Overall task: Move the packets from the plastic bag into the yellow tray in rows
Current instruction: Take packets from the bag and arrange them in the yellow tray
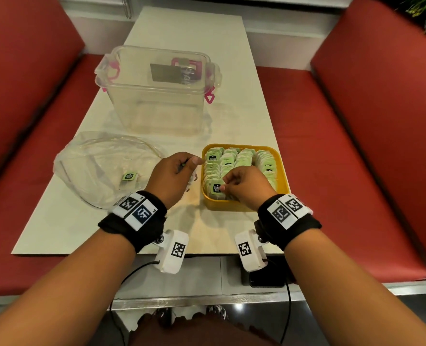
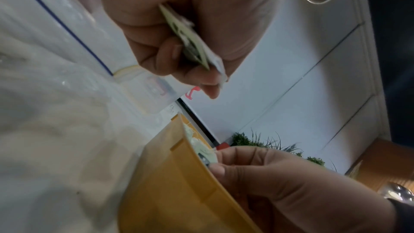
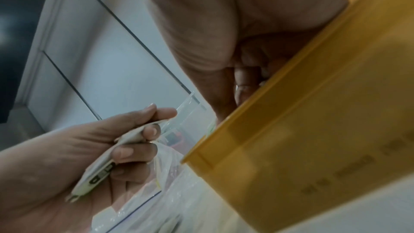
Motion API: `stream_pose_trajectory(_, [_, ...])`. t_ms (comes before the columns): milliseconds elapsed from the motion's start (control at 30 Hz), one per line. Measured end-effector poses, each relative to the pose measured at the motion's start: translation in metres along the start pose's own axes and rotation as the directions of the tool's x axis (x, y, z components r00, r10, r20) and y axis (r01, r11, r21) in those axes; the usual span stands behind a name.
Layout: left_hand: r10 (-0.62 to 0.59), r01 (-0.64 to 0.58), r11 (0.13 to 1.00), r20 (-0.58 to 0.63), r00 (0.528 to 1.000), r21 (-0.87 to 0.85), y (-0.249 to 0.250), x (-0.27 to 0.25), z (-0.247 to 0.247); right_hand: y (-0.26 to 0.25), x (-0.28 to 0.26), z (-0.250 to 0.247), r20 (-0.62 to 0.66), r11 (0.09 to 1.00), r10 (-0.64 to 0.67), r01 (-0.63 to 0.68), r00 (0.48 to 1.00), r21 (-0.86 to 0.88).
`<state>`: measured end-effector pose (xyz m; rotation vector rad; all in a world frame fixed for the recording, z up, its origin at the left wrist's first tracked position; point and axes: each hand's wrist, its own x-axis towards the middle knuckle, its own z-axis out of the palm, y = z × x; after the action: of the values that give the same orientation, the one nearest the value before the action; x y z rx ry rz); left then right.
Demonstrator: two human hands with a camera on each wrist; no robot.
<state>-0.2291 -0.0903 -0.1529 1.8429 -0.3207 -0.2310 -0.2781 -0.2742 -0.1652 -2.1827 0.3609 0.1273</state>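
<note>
The yellow tray (image 1: pixel 231 204) sits at the table's near right, packed with rows of green packets (image 1: pixel 241 158). My right hand (image 1: pixel 223 186) reaches over the tray's near-left corner and pinches an upright packet (image 1: pixel 216 189) there, also visible as the packet (image 2: pixel 207 155) at the tray wall (image 2: pixel 174 183). My left hand (image 1: pixel 189 164) hovers just left of the tray, its curled fingers gripping a small stack of packets (image 2: pixel 192 42), seen edge-on as the stack (image 3: pixel 100 171). The clear plastic bag (image 1: pixel 99 166) lies at the left with one green packet (image 1: pixel 129 176) inside.
A large clear lidded container (image 1: pixel 157 91) with pink clasps stands behind the bag and tray. Red padded benches (image 1: pixel 356 158) flank the narrow white table (image 1: pixel 207 33). The table's near edge lies just under my wrists.
</note>
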Motion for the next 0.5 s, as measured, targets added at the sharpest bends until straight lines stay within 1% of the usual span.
stream_pose_trajectory(100, [-0.094, 0.098, 0.983, 0.028, 0.995, -0.156, 0.002, -0.003, 0.000, -0.001, 0.002, 0.003, 0.005, 0.994, -0.002, 0.002, 1.000, -0.112])
stream_pose_trajectory(167, [-0.150, 0.157, 0.962, 0.051, 0.987, -0.221, 0.006, -0.005, 0.000, -0.003, 0.002, 0.003, -0.006, 0.984, -0.012, 0.011, 1.000, -0.177])
stream_pose_trajectory(233, [-0.144, 0.160, 0.959, 0.082, 0.986, -0.235, 0.008, -0.008, -0.001, -0.004, 0.000, 0.003, -0.020, 0.980, -0.017, 0.013, 1.000, -0.196])
stream_pose_trajectory(300, [-0.109, 0.130, 0.972, 0.117, 0.987, -0.194, 0.008, -0.010, -0.003, -0.006, -0.002, 0.002, -0.052, 0.980, -0.024, 0.013, 0.998, -0.200])
stream_pose_trajectory(400, [-0.055, 0.064, 0.997, 0.154, 0.987, -0.052, 0.007, -0.011, -0.004, -0.011, -0.004, -0.003, -0.116, 0.980, -0.069, 0.045, 0.991, -0.192])
stream_pose_trajectory(500, [-0.013, 0.009, 1.000, 0.194, 0.981, 0.021, 0.004, -0.010, -0.001, -0.021, -0.006, -0.009, -0.134, 0.991, -0.119, 0.109, 0.984, -0.082])
